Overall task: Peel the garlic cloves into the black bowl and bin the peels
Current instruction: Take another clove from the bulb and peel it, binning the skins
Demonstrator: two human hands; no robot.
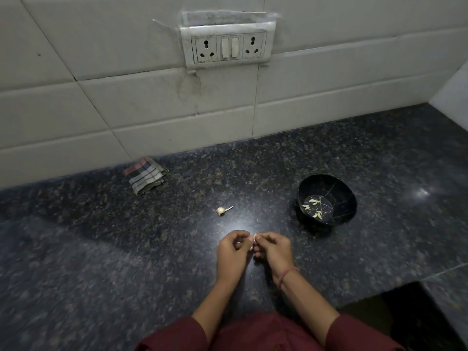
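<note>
two hands, left hand [233, 250] and right hand [273, 252], one garlic clove [254, 236] between them, one small garlic bulb [220, 211], one black bowl [340, 190], six-ish peeled cloves [313, 201] inside, one folded cloth [144, 174], one switch plate [228, 28], two sockets [206, 49], two switches [230, 47]

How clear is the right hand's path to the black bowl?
Likely yes: only bare counter lies between the right hand and the black bowl to its right. It is pinching a garlic clove, though.

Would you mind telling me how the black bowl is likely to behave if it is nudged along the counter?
The black bowl probably slides easily, since the stone counter looks polished. Holding only a few peeled cloves, it is likely light. Its rounded sides narrow downward, so a push at the rim might tip it.
</note>
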